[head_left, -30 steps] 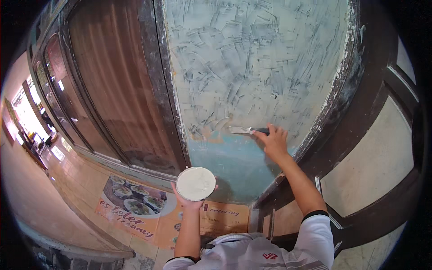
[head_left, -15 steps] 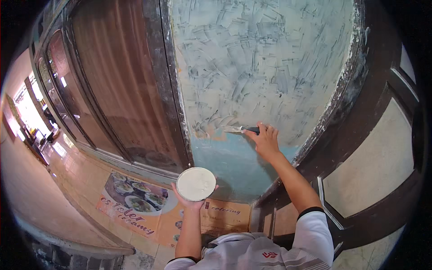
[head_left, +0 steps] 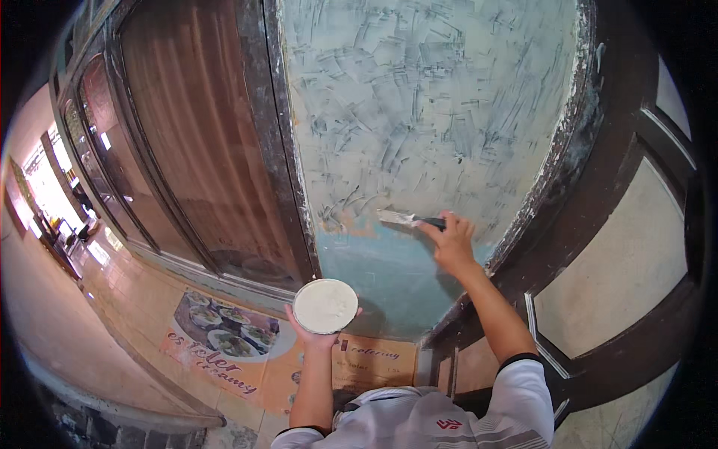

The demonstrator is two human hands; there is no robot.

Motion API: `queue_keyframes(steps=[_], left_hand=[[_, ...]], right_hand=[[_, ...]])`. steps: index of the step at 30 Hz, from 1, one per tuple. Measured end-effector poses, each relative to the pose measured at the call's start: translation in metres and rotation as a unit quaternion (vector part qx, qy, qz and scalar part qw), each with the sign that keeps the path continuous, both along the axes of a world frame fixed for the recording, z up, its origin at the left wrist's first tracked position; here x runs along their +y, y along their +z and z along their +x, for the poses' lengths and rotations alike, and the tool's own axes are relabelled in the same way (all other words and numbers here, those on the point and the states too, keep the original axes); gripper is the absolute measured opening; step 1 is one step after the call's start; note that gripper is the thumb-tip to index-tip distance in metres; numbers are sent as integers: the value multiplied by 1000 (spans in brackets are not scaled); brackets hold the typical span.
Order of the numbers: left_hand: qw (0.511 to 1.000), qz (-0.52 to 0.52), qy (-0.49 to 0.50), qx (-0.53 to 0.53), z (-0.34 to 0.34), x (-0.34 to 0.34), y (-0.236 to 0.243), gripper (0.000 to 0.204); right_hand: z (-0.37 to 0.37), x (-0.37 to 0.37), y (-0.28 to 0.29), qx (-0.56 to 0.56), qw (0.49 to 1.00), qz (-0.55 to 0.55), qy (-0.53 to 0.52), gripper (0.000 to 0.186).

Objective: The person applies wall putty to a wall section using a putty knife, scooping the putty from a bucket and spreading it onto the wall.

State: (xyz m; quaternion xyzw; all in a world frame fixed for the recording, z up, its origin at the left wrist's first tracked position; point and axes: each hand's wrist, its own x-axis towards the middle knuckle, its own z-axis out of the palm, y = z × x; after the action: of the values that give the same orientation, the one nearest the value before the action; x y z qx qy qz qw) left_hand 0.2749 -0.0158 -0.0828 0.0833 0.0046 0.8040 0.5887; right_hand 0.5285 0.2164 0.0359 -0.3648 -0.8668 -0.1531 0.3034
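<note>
My right hand is closed around the dark handle of a putty knife. Its flat blade points left, with whitish filler on it, at the lower edge of the coated part of the wall panel. I cannot tell whether the blade touches the wall. Streaky pale filler covers the panel's upper part; below it the surface is plain blue-green. Lower down, my left hand grips a round tub of off-white filler from underneath, fingers around its sides.
To the left of the panel stands a dark wooden frame with brown curtained glass. A dark panelled door is at the right. Printed orange banners lie on the tiled floor below. A low wall runs along the lower left.
My right hand and the putty knife have shifted a little to the right, and the blade now tilts more. The tub in my left hand stays in place.
</note>
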Motion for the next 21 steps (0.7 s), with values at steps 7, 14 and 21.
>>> queue_keyframes(steps=[7,14,21], left_hand=[[999,32,-26,8,-5,0,4,103],[1000,-17,-2,-2,-11,-5,1,95],[1000,-5,-17,5,-2,3,8,98]], right_hand=[[-16,23,-1,18,1000,14,-10,58],[48,10,-4,63,993,67,-68,57],[-14,2,-42,12,998,64,7,55]])
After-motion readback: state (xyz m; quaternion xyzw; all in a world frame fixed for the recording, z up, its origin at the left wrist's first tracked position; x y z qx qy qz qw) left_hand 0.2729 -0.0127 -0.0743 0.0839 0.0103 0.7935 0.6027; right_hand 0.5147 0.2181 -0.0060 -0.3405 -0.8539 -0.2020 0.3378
